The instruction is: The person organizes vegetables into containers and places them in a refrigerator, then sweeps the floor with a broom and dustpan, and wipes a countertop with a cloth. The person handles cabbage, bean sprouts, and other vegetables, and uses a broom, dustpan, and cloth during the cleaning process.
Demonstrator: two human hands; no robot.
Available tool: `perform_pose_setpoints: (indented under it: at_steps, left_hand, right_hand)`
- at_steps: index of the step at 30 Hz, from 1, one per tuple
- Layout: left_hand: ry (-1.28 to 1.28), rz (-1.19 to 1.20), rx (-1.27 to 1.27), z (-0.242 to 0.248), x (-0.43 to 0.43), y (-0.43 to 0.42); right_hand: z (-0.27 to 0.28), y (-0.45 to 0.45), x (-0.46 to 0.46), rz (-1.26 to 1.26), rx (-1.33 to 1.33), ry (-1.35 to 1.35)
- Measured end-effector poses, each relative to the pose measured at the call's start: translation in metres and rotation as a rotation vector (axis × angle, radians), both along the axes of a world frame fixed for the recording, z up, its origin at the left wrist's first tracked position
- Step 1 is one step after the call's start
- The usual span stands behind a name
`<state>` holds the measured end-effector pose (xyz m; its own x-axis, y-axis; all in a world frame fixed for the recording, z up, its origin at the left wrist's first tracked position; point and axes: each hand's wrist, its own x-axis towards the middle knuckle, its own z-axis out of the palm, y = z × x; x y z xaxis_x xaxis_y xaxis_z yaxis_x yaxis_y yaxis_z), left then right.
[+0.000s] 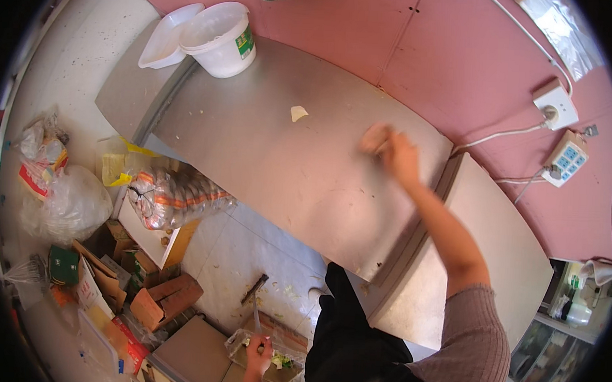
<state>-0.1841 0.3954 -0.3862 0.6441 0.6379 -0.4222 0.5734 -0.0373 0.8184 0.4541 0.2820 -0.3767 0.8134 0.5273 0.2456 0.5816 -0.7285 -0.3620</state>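
Note:
My right hand (400,156) is over the right part of a stainless steel table (286,164). It is blurred, with a rounded pinkish-brown shape at its fingertips; whether that is a held object or part of the hand, I cannot tell. A small pale, flat scrap (298,113) lies farther left on the tabletop. Low in the view, my left hand (259,349) is closed around the pale handle of a long-handled floor tool, a broom or squeegee. The tool's dark narrow head (254,289) is at the floor, among scattered yellowish bits.
A white plastic bucket (220,41) and a white tray (169,35) stand at the table's far left. Below are a tied, filled plastic bag (175,198) and cardboard boxes (165,300). A bin with green scraps (280,361) is beside my left hand. Power strips (567,157) hang on the pink wall.

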Motion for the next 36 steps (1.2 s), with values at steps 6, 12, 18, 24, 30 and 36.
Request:
perform_pose_setpoints:
  at_steps: [6, 12, 18, 24, 30, 36]
  left_hand:
    - [0.018, 0.016, -0.003, 0.009, 0.022, 0.006]
    - [0.088, 0.018, -0.063, 0.000, 0.022, 0.000]
    - [0.162, 0.062, -0.044, -0.002, 0.003, -0.002]
    - [0.224, -0.059, -0.015, -0.008, -0.008, -0.006]
    - [0.055, -0.003, 0.015, 0.003, 0.022, -0.004]
    - [0.065, 0.082, -0.005, -0.007, 0.009, -0.003]
  right_hand:
    - [-0.054, 0.014, 0.127, -0.312, -0.102, -0.082]
    - [-0.092, 0.061, -0.101, 0.532, -0.008, 0.244]
    - [-0.014, 0.093, 0.000, 0.115, 0.265, 0.293]
    - [-0.063, 0.131, 0.129, -0.203, -0.021, 0.089]
    - [-0.086, 0.213, 0.000, 0.530, -0.126, 0.167]
    - [-0.005, 0.171, -0.129, 0.760, 0.114, 0.983]
